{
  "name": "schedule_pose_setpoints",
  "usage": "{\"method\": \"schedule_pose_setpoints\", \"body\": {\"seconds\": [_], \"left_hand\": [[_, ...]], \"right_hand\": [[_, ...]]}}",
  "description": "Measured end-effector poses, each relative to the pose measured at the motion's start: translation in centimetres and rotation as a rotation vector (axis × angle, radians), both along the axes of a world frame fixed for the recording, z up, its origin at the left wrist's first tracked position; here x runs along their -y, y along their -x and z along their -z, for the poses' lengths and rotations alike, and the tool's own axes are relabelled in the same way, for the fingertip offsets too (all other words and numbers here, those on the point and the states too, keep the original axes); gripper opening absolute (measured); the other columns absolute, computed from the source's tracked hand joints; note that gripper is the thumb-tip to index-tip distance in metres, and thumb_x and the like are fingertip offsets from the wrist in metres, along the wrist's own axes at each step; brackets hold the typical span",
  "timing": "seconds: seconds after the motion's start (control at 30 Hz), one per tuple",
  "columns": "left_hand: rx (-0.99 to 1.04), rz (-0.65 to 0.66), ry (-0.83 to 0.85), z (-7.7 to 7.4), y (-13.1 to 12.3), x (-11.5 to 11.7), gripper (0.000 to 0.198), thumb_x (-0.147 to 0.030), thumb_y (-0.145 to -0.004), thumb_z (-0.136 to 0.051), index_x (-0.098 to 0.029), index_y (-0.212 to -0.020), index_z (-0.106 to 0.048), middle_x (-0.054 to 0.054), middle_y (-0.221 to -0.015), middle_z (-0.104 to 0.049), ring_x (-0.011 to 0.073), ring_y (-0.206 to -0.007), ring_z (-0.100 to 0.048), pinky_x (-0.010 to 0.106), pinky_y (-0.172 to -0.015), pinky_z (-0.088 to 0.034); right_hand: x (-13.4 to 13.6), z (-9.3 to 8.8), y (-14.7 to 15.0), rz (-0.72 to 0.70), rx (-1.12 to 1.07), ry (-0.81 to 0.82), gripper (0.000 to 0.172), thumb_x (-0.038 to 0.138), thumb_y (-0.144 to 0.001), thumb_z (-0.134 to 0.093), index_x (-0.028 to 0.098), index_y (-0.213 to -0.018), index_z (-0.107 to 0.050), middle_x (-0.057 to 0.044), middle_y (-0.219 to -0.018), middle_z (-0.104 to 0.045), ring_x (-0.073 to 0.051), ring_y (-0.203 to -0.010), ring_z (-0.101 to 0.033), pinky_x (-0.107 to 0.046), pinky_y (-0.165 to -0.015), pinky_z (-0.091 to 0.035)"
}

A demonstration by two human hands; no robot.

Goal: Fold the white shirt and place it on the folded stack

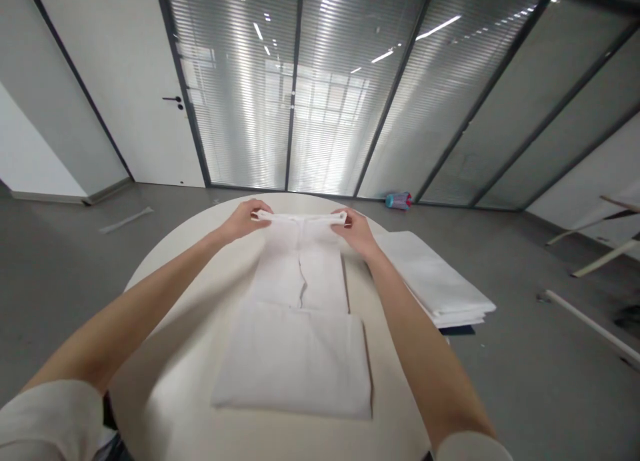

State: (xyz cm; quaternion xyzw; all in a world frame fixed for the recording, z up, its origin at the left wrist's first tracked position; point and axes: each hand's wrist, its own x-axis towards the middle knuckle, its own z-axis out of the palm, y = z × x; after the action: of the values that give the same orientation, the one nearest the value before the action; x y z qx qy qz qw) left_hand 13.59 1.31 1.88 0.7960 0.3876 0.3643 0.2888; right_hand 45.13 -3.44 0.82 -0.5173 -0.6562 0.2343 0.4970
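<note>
The white garment [300, 294] lies flat on the round cream counter [300, 203], squared toward the person, its near part a smooth folded block and its far part a narrower layer with a dark crease running down the middle. The fingers [259, 215] of the left hand [243, 220] and the fingers [340, 216] of the right hand [356, 231] are pinched together on the two ends of the garment's far edge, which is gathered into a narrow roll and held just above the rest of the cloth. The bare forearms reach forward from pale sleeves [45, 421] on either side of the garment. Just beside the right forearm, a stack of folded white cloth [430, 281] sits on the counter, with a dark item [457, 330] showing beneath its near corner. Beyond the counter, a blue and pink bottle [399, 200] lies on the grey floor [60, 281], with white rods [595, 324] farther right. Behind them stand a glass partition with slatted blinds [300, 81] and a white door [125, 94] with a black handle [173, 100].
</note>
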Motion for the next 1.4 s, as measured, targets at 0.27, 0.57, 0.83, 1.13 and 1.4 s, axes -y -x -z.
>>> {"method": "schedule_pose_setpoints", "body": {"seconds": [0.27, 0.57, 0.83, 1.13, 1.4], "left_hand": [[-0.329, 0.181, -0.268, 7.5, 2.0, 9.9, 0.012, -0.016, -0.082, -0.055, -0.018, -0.091, -0.063, 0.008, -0.101, -0.062, 0.0222, -0.098, -0.058, 0.034, -0.089, -0.047], [-0.693, -0.135, -0.369, 7.7, -0.7, 13.1, 0.037, -0.011, -0.082, -0.058, -0.021, -0.118, -0.063, 0.011, -0.120, -0.062, 0.0296, -0.109, -0.060, 0.042, -0.091, -0.047], [-0.781, -0.184, -0.718, 8.9, -2.2, 15.5, 0.025, -0.015, -0.097, -0.047, -0.019, -0.113, -0.066, 0.012, -0.100, -0.066, 0.0283, -0.096, -0.061, 0.046, -0.090, -0.040], [-0.758, -0.075, -0.787, 9.2, -1.7, 14.9, 0.011, -0.021, -0.092, -0.057, -0.018, -0.090, -0.067, 0.011, -0.092, -0.064, 0.0253, -0.087, -0.059, 0.041, -0.081, -0.041], [-0.667, 0.044, -0.205, 6.7, -2.4, 12.6, 0.046, -0.043, -0.099, -0.040, -0.020, -0.071, -0.068, 0.005, -0.077, -0.069, 0.0182, -0.074, -0.063, 0.027, -0.066, -0.039]], "right_hand": [[13.9, 6.3, 1.2, -0.012, 0.896, -0.041, 0.027, 0.004, -0.080, -0.054, 0.019, -0.100, -0.065, -0.006, -0.102, -0.066, -0.023, -0.099, -0.055, -0.035, -0.089, -0.040], [15.8, 7.4, 2.7, 0.157, 1.309, -0.263, 0.031, 0.012, -0.094, -0.052, 0.016, -0.123, -0.062, -0.013, -0.112, -0.062, -0.029, -0.102, -0.051, -0.039, -0.087, -0.034], [16.2, 7.9, 2.9, 0.201, 1.300, -0.308, 0.012, 0.017, -0.092, -0.057, 0.015, -0.096, -0.068, -0.013, -0.097, -0.063, -0.028, -0.095, -0.050, -0.039, -0.083, -0.031], [16.2, 6.8, 1.7, -0.119, 1.283, -0.266, 0.017, 0.027, -0.096, -0.058, 0.014, -0.095, -0.068, -0.011, -0.098, -0.065, -0.022, -0.090, -0.058, -0.033, -0.082, -0.038], [13.6, 3.8, 3.9, 0.000, 1.072, -0.018, 0.055, 0.042, -0.107, -0.030, 0.019, -0.087, -0.075, -0.010, -0.096, -0.071, -0.022, -0.096, -0.063, -0.036, -0.090, -0.041]]}}
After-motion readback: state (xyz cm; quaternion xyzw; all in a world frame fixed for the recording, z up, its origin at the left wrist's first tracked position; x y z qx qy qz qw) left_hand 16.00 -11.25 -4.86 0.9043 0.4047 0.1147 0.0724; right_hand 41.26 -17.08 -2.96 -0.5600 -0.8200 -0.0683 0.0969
